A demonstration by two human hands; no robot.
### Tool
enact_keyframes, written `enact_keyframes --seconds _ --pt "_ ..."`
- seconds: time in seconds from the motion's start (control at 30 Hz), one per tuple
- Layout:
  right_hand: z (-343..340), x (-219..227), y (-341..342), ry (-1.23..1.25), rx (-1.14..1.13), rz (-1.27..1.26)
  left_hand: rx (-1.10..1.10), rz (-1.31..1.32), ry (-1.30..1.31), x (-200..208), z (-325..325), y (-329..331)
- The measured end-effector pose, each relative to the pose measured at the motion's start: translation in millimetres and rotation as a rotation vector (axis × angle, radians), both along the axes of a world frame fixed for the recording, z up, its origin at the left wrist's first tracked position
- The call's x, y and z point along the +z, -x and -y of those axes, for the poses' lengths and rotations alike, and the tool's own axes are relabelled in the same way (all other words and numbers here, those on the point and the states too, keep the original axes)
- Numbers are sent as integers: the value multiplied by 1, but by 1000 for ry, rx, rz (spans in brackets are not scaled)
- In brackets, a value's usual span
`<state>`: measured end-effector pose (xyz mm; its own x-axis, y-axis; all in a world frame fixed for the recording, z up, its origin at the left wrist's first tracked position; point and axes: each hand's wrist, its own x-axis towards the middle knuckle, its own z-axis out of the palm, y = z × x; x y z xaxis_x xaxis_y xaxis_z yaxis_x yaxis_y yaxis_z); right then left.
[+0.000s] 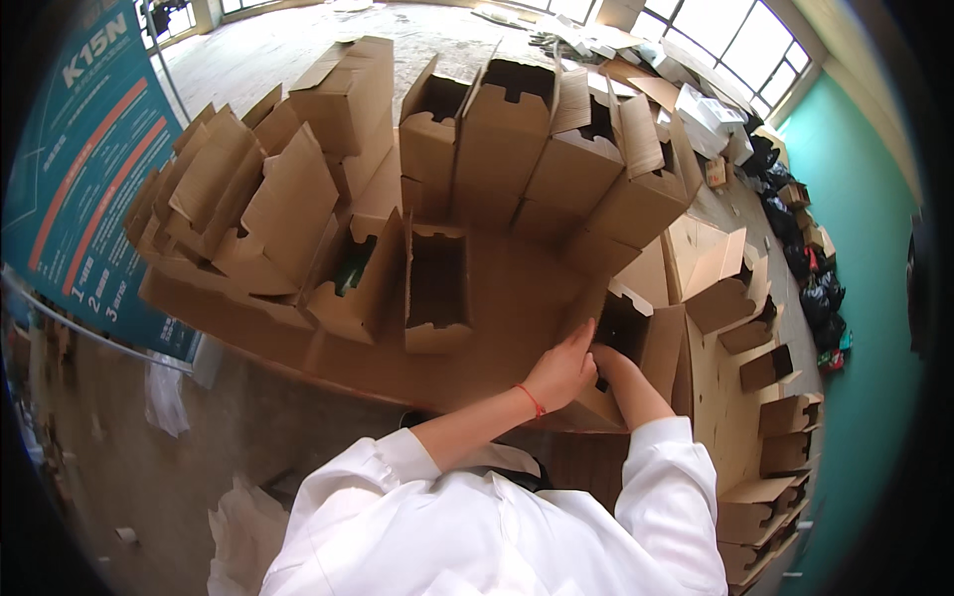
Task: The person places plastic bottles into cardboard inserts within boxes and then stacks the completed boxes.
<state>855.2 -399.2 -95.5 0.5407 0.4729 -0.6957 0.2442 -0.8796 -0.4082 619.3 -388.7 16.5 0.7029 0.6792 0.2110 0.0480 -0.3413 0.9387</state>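
An open brown cardboard box [664, 348] stands at the right end of the table, its flaps raised. My left hand [559, 375], with a red cord on the wrist, lies against this box's left side, fingers stretched out and close together. Beside it, my right hand [610, 364] reaches down into the box opening, so its fingers are hidden. Whether it holds anything inside does not show. To the left stands an open, dark-looking box [437, 336]. Next to that one, another open box [343, 310] has something dark green inside.
Tall open boxes [502, 149] line the table's far side, and more crowd its left end [283, 223]. A wooden surface [717, 397] at right carries several open boxes. A teal banner [99, 189] stands at left. Black bags [795, 248] lie along the green wall.
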Motion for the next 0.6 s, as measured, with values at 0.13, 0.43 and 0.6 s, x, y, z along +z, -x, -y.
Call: enact_keyframes --seconds 0.13,0.43,0.6 --pt "13 34 0 -249 -187 -133 -29 -104 0 3 5 -5" --pt "51 224 33 -702 -87 -250 117 29 -102 5 -8 22" --pt "68 279 82 -966 11 194 501 -45 -610 29 -44 119"
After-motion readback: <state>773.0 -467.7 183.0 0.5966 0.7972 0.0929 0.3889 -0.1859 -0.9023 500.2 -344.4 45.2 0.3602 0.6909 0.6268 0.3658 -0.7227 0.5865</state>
